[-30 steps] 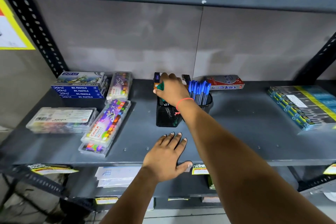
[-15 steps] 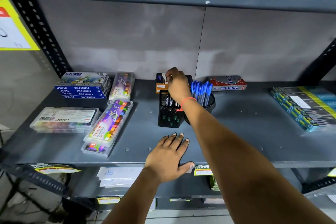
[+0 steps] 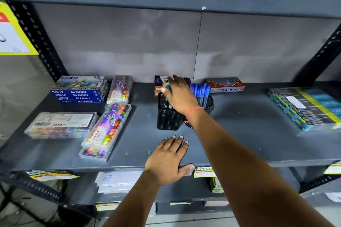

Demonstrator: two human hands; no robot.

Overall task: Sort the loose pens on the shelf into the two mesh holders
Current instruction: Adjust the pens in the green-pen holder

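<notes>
the right hand [image 3: 180, 96] reaches over the square holder [image 3: 167, 116], which stands on the shelf [image 3: 239, 125] near centre. its fingers are spread loosely and blurred, with a green-capped pen [image 3: 168, 91] at the thumb side over the holder's mouth; whether the fingers grip it or merely touch it cannot be told. more pens with green ends stand inside the square holder, seen through the mesh. a red thread [image 3: 193, 110] circles the wrist.

touching the square holder at its 3 o'clock is the round holder [image 3: 208, 103], partly hidden by the forearm and packed with upright blue pens [image 3: 200, 92].

the left hand [image 3: 168, 160] lies flat at the shelf's front edge, at 6 o'clock from the holders, fingers fairly wide and holding nothing, thumb hooked over the lip.

at 12 o'clock from the square holder an orange box [image 3: 160, 84] sits against the back wall; a red box [image 3: 226, 84] lies at 1 o'clock behind the round holder. at 9 o'clock are pastel boxes [image 3: 79, 88] and clear crayon cases [image 3: 107, 127]. at 3 o'clock, well apart, lies a stack of packs [image 3: 304, 107].
</notes>
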